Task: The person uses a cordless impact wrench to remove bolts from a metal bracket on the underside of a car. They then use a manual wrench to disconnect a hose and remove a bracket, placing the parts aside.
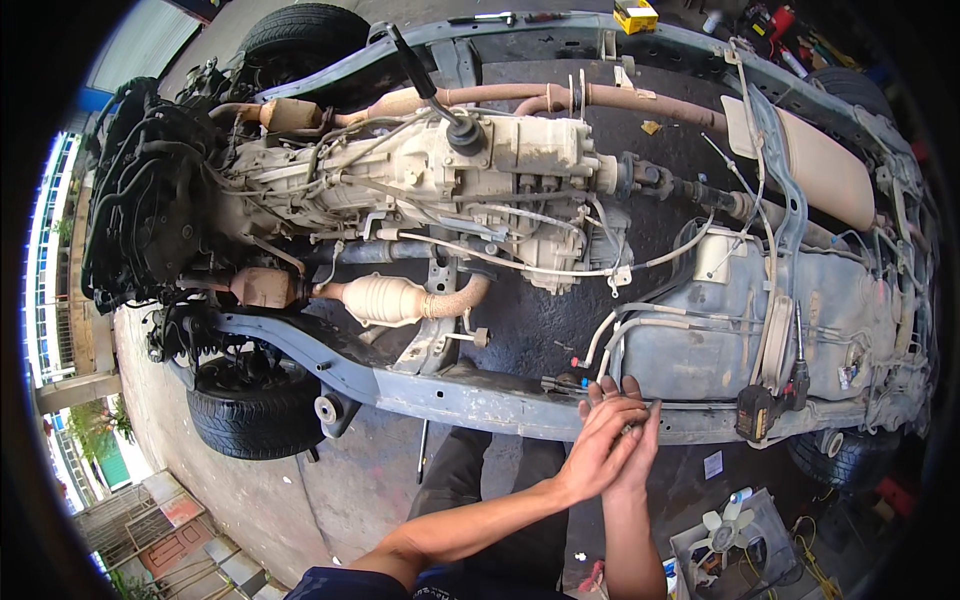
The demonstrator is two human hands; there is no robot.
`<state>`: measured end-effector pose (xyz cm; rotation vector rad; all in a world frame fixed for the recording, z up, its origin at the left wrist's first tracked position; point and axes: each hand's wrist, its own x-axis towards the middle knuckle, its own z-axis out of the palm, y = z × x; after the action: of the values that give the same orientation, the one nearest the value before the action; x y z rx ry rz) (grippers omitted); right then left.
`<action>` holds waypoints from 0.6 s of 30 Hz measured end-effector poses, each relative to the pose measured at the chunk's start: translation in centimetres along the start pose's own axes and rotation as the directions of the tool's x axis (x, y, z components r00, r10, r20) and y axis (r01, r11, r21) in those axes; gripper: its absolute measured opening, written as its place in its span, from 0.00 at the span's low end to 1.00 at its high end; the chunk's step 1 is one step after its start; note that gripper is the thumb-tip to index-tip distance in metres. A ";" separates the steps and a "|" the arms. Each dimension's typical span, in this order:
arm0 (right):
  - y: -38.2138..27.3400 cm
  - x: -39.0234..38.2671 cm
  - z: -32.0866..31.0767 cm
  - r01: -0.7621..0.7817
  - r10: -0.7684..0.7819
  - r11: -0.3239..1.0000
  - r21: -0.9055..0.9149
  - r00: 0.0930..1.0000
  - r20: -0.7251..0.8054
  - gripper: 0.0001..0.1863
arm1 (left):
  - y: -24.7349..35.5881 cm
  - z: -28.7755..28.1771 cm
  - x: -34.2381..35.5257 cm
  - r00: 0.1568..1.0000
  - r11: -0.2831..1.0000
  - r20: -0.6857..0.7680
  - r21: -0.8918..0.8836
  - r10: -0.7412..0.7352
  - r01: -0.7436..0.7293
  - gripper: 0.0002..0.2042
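Observation:
Above the near frame rail [480, 402] of a stripped vehicle chassis, my two hands are pressed together. My left hand [597, 440] crosses over the palm of my right hand, its fingers drawn together. Between them shows a small dark spot, too small to name. My right hand [643, 450] lies beneath, fingers stretched up and away from me, their tips dark with grime. Just beyond the fingertips are hose ends [578, 364] and a dark connector [562, 384]. A cordless driver [785, 398] with a long bit rests by the fuel tank [680, 355], to the right.
The gearbox [430, 165] with its upright shift lever [412, 62] fills the middle. Rusty exhaust pipes [650, 98] run along the far side. A front wheel [255, 405] stands at left. A crate [735, 540] holding a fan [727, 525] and cables sits at lower right.

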<state>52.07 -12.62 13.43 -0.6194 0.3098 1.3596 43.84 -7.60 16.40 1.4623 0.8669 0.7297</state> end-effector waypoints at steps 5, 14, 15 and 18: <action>4.3 3.2 3.1 -0.104 0.072 0.982 0.158 0.978 0.197 0.25 | 3.3 -6.6 0.4 0.964 0.944 0.044 0.194 0.263 -0.267 0.20; 2.9 6.2 7.8 -0.094 0.036 0.932 -0.349 0.985 -0.169 0.16 | -7.0 -30.1 14.7 0.836 0.927 -0.489 0.371 0.249 -0.059 0.13; 2.6 7.0 7.9 -0.200 0.100 0.927 -0.317 0.947 -0.305 0.16 | -8.5 -31.9 17.9 0.832 0.909 -0.491 0.416 0.258 -0.036 0.13; -0.1 9.4 8.9 -0.243 0.139 0.919 -0.310 0.936 -0.324 0.16 | -11.8 -36.0 28.4 0.798 0.782 -0.441 0.621 0.412 -0.061 0.14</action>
<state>52.77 0.14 15.42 -1.1187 0.3836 1.5267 27.04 35.38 5.91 1.9782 1.4621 1.2069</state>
